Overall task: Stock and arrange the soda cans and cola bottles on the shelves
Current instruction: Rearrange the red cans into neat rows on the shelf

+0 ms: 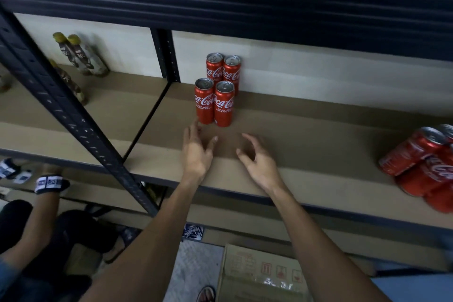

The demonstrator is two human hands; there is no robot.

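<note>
Lying at 6 o'clock on the floor, the cardboard box (pixel 264 274) looked the likely source of stock. Above it, the left hand (pixel 196 152) and right hand (pixel 259 162) hovered over the shelf board (pixel 318 135), both empty, fingers loosely spread. At 3 o'clock clustered the loose cans (pixel 421 164). They would best be gripped round the body, one per hand, and set flush beside the four cola cans (pixel 215 95) standing in a tight square at 12 o'clock, labels forward. Bottles (pixel 81 56) stood at 10 o'clock.

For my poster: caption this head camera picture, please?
Open left hand and right hand by four upright cola cans on the shelf.
</note>
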